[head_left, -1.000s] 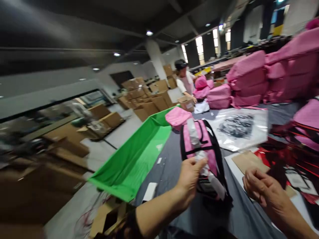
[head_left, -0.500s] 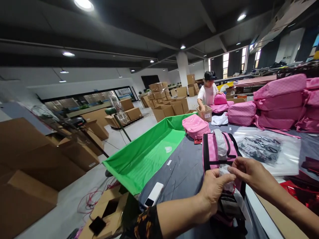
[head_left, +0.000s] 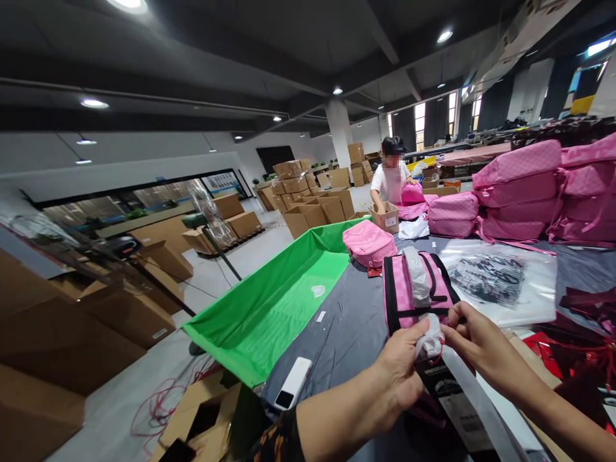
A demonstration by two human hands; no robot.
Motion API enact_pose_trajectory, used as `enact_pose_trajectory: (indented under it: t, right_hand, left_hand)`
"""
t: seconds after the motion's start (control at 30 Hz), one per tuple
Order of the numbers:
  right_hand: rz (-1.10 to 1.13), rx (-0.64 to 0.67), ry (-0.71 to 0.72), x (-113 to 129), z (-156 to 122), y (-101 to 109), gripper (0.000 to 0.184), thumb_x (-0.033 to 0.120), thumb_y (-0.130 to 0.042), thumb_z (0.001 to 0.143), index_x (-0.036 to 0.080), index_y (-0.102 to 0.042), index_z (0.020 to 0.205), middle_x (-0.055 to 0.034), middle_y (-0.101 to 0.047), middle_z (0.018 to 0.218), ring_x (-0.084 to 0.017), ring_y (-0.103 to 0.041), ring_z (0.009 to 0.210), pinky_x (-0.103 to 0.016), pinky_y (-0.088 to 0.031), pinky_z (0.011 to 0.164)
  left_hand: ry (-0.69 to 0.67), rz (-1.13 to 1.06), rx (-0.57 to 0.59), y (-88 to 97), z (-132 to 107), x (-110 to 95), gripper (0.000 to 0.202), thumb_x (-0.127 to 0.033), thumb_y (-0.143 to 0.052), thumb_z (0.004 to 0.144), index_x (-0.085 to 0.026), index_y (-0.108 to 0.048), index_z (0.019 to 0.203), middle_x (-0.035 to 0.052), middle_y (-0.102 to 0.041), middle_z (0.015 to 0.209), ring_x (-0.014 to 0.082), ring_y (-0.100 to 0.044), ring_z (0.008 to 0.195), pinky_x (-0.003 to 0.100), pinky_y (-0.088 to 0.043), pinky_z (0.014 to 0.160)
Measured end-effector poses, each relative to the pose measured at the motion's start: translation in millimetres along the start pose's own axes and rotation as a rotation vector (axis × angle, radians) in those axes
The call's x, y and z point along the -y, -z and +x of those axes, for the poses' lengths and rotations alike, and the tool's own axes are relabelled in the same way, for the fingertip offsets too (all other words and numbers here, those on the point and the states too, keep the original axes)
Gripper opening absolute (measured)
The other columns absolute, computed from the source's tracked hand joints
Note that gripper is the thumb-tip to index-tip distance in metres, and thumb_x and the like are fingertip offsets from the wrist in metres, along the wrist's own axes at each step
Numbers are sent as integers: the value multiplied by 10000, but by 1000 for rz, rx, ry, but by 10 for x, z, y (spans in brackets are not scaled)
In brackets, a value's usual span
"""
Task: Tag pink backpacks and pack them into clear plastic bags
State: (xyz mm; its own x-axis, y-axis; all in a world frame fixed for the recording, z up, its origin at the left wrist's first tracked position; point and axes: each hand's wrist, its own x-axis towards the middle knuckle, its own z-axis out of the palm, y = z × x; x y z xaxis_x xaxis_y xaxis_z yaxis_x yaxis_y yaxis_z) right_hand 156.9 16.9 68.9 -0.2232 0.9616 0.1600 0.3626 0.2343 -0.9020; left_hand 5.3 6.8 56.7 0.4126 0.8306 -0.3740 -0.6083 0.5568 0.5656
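A pink bag with black trim (head_left: 397,289) lies in front of me on the table, with a white wrapped handle (head_left: 418,279) on its top. My left hand (head_left: 402,366) is closed in a pinch on a crumpled piece of white wrapping (head_left: 430,340) at the near end of the bag. On the other side of that wrapping, my right hand (head_left: 474,333) is closed too, its thumb and fingers pinched at the wrapping's edge. Below them hangs a black hang tag (head_left: 457,401) on a red string, with a white strip (head_left: 481,404) trailing beside it.
A green fabric bin (head_left: 289,308) adjoins the table on the left, near a white phone-like device (head_left: 293,384). Beyond the bag are a pink backpack (head_left: 369,244), printed plastic bags (head_left: 500,276) and stacked pink bags (head_left: 517,192). A co-worker (head_left: 389,179) reaches into a small carton (head_left: 385,219).
My hands still pinch the white wrapping. The black hang tag and white strip have swung into fuller view below them. The whole view has shifted slightly to the right.
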Motion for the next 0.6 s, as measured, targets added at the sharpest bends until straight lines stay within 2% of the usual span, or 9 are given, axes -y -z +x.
enact_pose_trajectory:
  t: [0.13,0.27,0.33,0.47,0.53,0.6]
  right_hand:
    - [-203,-69,120,51,73,-49,271,543,-471,813,289,-409,741,19,-531,583,-168,-486,520,-284,-370,512]
    - [-288,-70,62,37,47,-53,249,530,-503,799,286,-477,757,8,-569,580,-178,-478,495,-293,-341,509]
    - [-158,-23,30,20,4,-63,319,584,-568,789,266,-556,757,-19,-628,642,-198,-555,580,-294,-403,547]
    - [334,278,-117,44,-80,-140,528,705,-691,740,195,-707,879,-61,-706,810,-225,-622,736,-296,-494,614]
    - [450,366,-173,92,-97,-183,609,732,-717,723,185,-740,989,-67,-719,853,-229,-636,769,-303,-517,638]
    - [461,402,-173,122,-97,-186,677,767,-729,696,194,-753,1055,-77,-737,899,-251,-666,815,-351,-559,719]
  left_hand:
    - [31,-6,-90,0,-37,-39,293,-341,-695,931,-69,-701,823,80,-703,677,163,-653,572,287,-549,694]
    - [23,-35,-136,-46,-56,-36,299,-344,-695,940,-85,-679,791,60,-685,646,149,-644,557,263,-532,634]
    - [48,-81,-183,-50,-66,-25,326,-358,-650,973,-97,-663,777,46,-670,630,141,-631,537,261,-529,627]
    - [148,-57,-144,-6,-75,-17,437,-467,-613,982,-93,-665,762,62,-672,642,158,-632,535,286,-530,622]
    - [148,-62,-104,35,-61,-2,445,-492,-663,945,-91,-672,753,63,-674,643,159,-635,554,285,-532,655]
    - [169,-72,-54,86,-57,39,475,-532,-678,924,-88,-681,754,62,-672,643,156,-633,571,290,-537,718]
